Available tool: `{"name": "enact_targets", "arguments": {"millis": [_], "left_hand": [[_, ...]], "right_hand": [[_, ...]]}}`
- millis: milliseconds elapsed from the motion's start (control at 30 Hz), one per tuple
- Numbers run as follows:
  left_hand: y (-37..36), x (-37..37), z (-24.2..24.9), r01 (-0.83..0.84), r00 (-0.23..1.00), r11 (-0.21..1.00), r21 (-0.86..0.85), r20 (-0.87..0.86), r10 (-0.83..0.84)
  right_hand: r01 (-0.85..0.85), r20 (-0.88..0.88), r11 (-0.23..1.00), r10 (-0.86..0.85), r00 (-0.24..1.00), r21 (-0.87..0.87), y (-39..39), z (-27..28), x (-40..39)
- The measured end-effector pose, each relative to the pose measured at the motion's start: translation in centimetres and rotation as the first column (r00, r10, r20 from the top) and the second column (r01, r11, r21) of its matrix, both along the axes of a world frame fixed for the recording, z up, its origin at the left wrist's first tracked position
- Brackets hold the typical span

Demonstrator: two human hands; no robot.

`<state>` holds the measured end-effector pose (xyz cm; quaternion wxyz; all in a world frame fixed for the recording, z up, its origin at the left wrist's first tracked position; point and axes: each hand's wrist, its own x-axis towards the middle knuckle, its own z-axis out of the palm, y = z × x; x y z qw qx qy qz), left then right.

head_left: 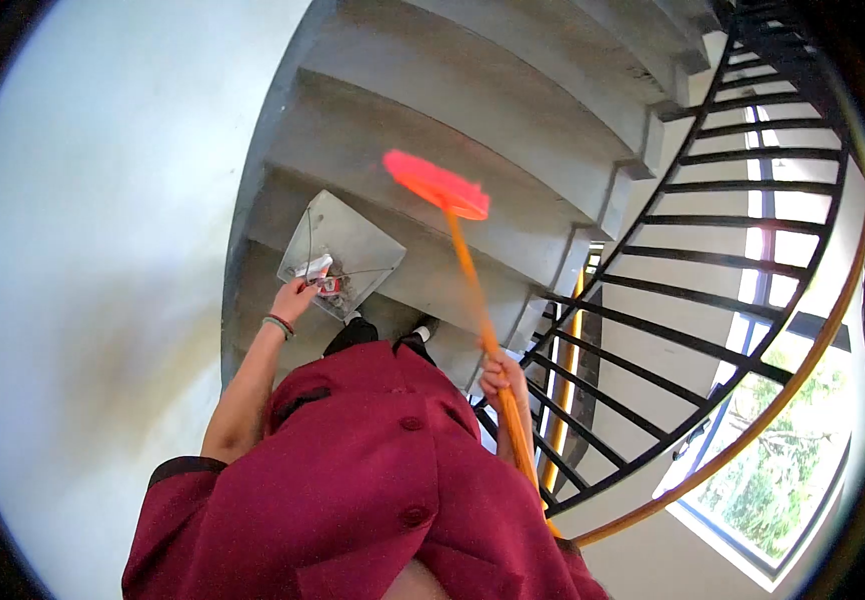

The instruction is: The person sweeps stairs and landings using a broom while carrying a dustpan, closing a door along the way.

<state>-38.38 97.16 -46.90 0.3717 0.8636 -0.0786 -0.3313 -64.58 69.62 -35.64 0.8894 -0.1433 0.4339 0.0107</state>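
An orange broom (468, 270) with a pink and orange head slants up from my right hand (503, 378), whose fingers are wrapped round its handle. The broom head hangs over the grey steps. Left of it, my left hand (296, 301) is closed at the lower left of a grey dustpan (368, 238), by its wire handle. White and red litter (325, 280) and grey debris lie in the pan beside my fingers. What my left fingers grip is too small to make out for certain.
Curved grey concrete stairs (413, 85) rise ahead. A pale wall (123, 200) stands on the left. On the right are a black railing (723, 265), a wooden handrail (753, 430) and a window (778, 460). My feet are just below the dustpan.
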Motion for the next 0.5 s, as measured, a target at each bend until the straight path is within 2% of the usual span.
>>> {"name": "enact_targets", "arguments": {"millis": [67, 133, 200, 233, 267, 333, 367, 400, 433, 467, 500], "left_hand": [[2.0, -0.4, -1.2, -0.031, 0.999, 0.999, -0.011, 0.013, 0.031], [3.5, -1.1, -1.9, -0.079, 0.997, 0.995, -0.058, 0.006, 0.08], [5.1, -2.2, -2.5, -0.088, 0.996, 0.995, -0.043, -0.032, 0.086], [5.6, -2.6, -1.7, -0.102, 0.995, 0.994, -0.033, -0.027, 0.101], [6.0, -3.1, -1.4, -0.114, 0.993, 0.993, -0.025, -0.016, 0.113], [7.5, -4.4, -1.4, -0.145, 0.989, 0.989, -0.012, -0.029, 0.145], [8.5, -5.2, -1.5, -0.168, 0.985, 0.986, 0.003, -0.045, 0.168], [9.7, -6.3, -2.4, -0.177, 0.983, 0.984, 0.003, -0.041, 0.177], [10.9, -7.5, -3.9, -0.255, 0.966, 0.967, -0.001, -0.055, 0.254], [12.1, -8.4, -5.0, -0.33, 0.942, 0.944, -0.005, -0.07, 0.329], [12.9, -9.1, -5.0, -0.336, 0.94, 0.942, -0.004, -0.066, 0.335]], "right_hand": [[0.089, 0.029, 0.991, -0.092, 0.995, 0.105, -0.6, -2.1, 0.0], [0.076, 0.053, 0.971, -0.09, 0.994, 0.228, 0.7, -3.9, 0.4], [-0.009, 0.01, 0.943, 0.006, 1.0, 0.333, 2.9, -4.5, 1.0], [-0.15, 0.127, 0.917, 0.11, 0.986, 0.37, 3.9, -4.7, 1.9], [-0.159, 0.127, 0.915, 0.119, 0.985, 0.37, 4.6, -4.7, 3.0], [-0.467, 0.061, 0.822, 0.475, 0.878, 0.326, 5.8, -3.9, 5.6], [-0.475, 0.063, 0.818, 0.482, 0.874, 0.324, 6.1, -4.0, 6.8], [-0.559, 0.084, 0.787, 0.558, 0.825, 0.261, 6.3, -4.4, 7.9], [-0.637, 0.101, 0.746, 0.63, 0.77, 0.196, 6.6, -5.0, 9.3], [-0.643, 0.106, 0.741, 0.636, 0.765, 0.195, 6.9, -5.7, 11.2], [-0.761, 0.042, 0.648, 0.76, 0.649, 0.038, 7.0, -6.5, 13.3]]}}
